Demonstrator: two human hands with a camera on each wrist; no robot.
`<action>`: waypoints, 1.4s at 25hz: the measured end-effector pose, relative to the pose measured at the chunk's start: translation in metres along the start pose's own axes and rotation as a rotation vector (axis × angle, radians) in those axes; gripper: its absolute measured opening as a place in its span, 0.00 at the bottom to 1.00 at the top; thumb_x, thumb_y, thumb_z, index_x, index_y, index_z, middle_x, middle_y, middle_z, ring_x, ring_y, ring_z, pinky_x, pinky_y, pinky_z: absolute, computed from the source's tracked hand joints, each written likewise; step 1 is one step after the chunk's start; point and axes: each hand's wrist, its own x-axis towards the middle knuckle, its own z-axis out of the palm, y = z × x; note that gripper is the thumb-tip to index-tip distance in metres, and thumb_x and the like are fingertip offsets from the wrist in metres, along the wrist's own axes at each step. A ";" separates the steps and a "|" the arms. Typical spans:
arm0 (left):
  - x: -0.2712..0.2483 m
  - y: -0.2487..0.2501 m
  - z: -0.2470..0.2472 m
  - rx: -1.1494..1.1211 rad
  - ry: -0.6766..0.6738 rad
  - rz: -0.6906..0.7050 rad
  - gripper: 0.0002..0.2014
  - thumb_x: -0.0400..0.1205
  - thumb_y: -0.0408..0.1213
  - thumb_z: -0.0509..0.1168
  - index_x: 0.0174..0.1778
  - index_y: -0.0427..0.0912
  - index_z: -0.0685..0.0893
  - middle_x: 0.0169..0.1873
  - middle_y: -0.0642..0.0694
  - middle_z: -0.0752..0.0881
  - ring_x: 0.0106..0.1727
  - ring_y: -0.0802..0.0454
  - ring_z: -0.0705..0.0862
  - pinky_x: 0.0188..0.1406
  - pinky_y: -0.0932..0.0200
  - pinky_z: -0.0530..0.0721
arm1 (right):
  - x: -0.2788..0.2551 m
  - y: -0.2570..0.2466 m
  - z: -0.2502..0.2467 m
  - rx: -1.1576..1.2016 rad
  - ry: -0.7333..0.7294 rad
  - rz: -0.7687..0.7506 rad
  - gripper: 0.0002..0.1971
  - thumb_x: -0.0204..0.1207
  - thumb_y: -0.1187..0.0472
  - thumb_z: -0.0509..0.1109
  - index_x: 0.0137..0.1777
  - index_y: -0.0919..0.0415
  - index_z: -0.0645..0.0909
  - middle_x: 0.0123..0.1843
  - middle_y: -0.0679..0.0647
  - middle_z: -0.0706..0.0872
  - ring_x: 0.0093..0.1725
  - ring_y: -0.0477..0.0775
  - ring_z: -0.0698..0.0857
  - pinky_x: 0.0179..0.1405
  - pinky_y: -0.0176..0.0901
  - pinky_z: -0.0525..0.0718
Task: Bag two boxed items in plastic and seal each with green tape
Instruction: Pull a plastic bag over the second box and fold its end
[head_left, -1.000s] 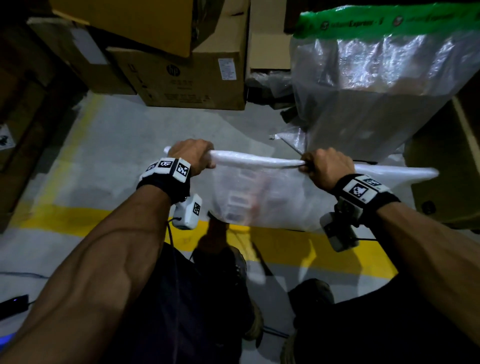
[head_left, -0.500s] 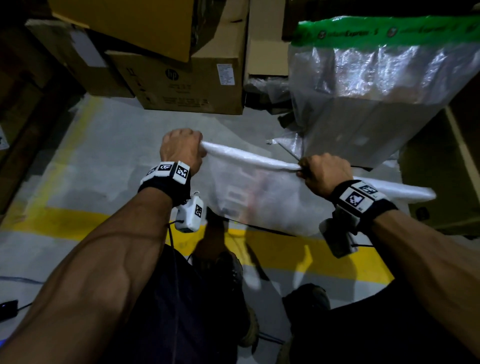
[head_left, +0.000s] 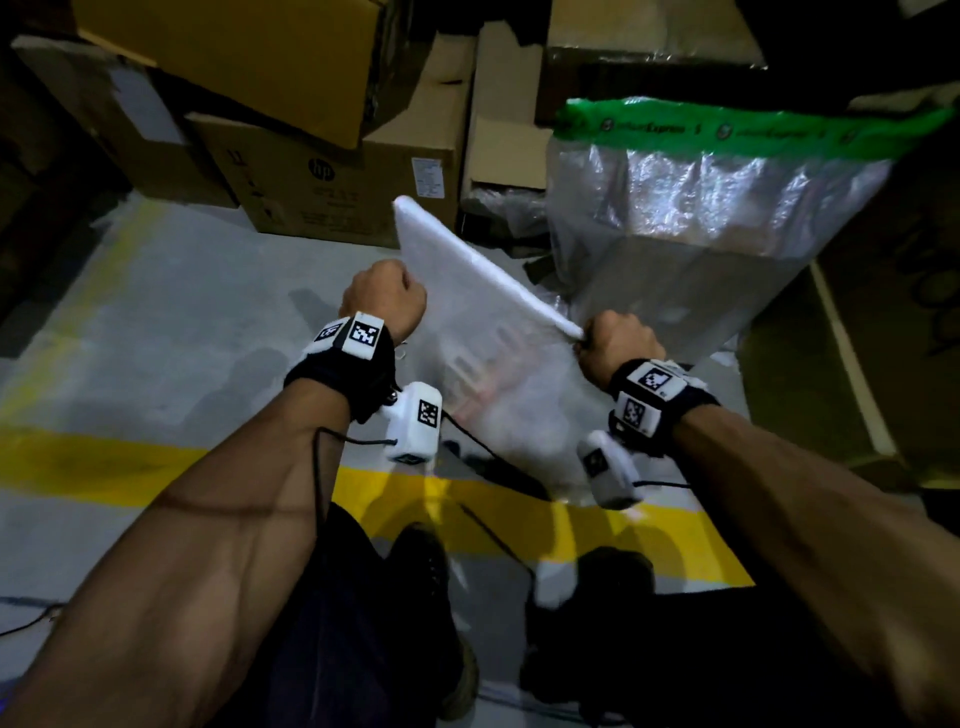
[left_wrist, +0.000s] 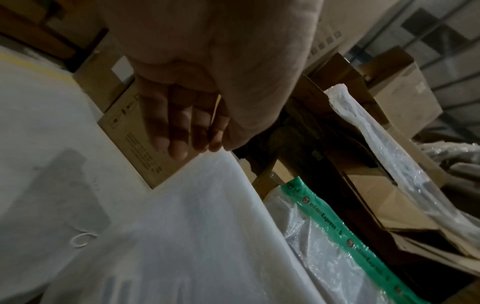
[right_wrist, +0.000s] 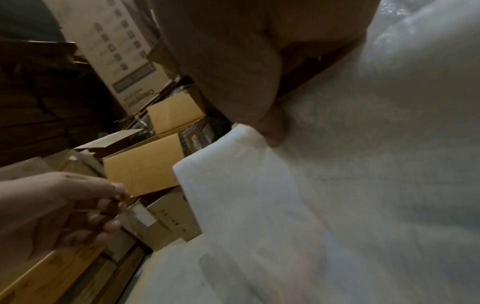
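Right hand (head_left: 618, 347) pinches the folded top edge of a translucent white plastic bag (head_left: 498, 374) with a boxed item inside, held above the grey concrete floor (head_left: 171, 322). Left hand (head_left: 383, 299) hangs just beside the bag, fingers (left_wrist: 179, 131) loosely curled, holding nothing. Behind stands a second clear-plastic-wrapped box (head_left: 711, 223), a printed green tape strip (head_left: 737, 130) across its top. Brown cardboard cartons (head_left: 332, 192) are stacked beyond.

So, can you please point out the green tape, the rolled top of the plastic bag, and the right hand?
green tape (head_left: 727, 132), head view, middle of the strip across the sealed bag's top.
rolled top of the plastic bag (head_left: 483, 275), head view, midway along the white roll.
right hand (head_left: 618, 345), head view, back of the fist.
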 end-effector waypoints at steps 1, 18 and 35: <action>0.002 0.001 0.000 -0.059 -0.023 -0.018 0.09 0.80 0.42 0.60 0.44 0.42 0.83 0.47 0.36 0.87 0.51 0.34 0.83 0.49 0.51 0.79 | 0.000 -0.003 -0.003 0.027 -0.016 0.036 0.16 0.78 0.55 0.67 0.61 0.61 0.81 0.62 0.66 0.84 0.60 0.70 0.83 0.54 0.52 0.82; -0.050 0.047 0.041 -0.464 -0.451 -0.128 0.13 0.82 0.48 0.63 0.44 0.40 0.79 0.39 0.42 0.84 0.36 0.46 0.82 0.34 0.54 0.85 | -0.091 -0.009 0.041 0.494 -0.248 0.110 0.11 0.69 0.58 0.73 0.39 0.58 0.72 0.48 0.60 0.81 0.49 0.64 0.83 0.40 0.41 0.74; -0.023 0.052 0.071 -0.316 -0.510 -0.170 0.13 0.78 0.30 0.70 0.53 0.25 0.82 0.43 0.32 0.87 0.33 0.42 0.86 0.22 0.59 0.86 | -0.133 -0.027 0.080 0.703 -0.249 -0.048 0.22 0.70 0.55 0.72 0.22 0.58 0.64 0.28 0.55 0.72 0.35 0.64 0.76 0.36 0.39 0.69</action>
